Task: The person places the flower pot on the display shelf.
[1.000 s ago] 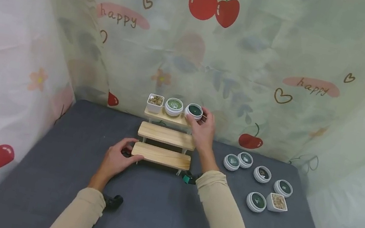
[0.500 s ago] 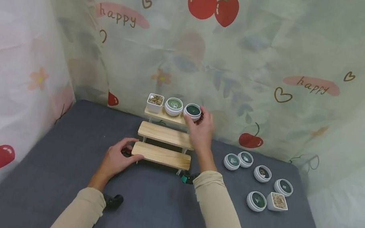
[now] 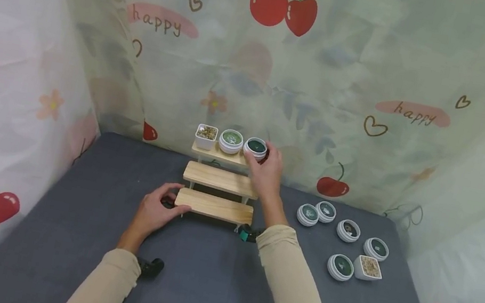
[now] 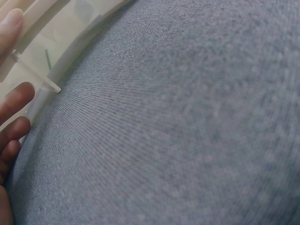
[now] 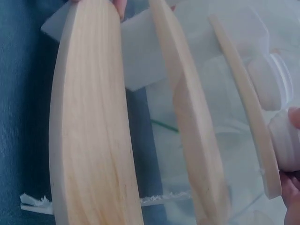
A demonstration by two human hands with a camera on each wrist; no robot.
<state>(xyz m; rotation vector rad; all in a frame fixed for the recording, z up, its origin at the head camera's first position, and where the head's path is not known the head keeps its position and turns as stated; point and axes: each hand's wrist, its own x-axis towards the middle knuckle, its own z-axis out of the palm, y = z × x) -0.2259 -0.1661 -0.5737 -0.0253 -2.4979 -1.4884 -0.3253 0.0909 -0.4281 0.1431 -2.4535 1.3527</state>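
A three-tier wooden display stand (image 3: 222, 178) is at mid-table in the head view. My left hand (image 3: 157, 210) grips the left end of its lowest board, thumb at the front edge; in the left wrist view that thumb (image 4: 10, 28) lies by the board. On the top board's right end, my right hand (image 3: 266, 171) holds a round white jar with a dark green top (image 3: 256, 146). Left of it on that board stand a round white jar with a lighter green top (image 3: 231, 140) and a square white cup of grainy bits (image 3: 206, 135). The right wrist view shows the middle board (image 5: 192, 112) from the side.
On the grey cloth (image 3: 195, 284) to the right stand several round white jars (image 3: 341, 267) and another square cup (image 3: 368, 268). A printed curtain (image 3: 304, 76) hangs close behind the stand and along both sides.
The dark green-topped jar and my right hand have shifted slightly left along the top board, closer to the lighter green jar. My left hand has stayed in place.
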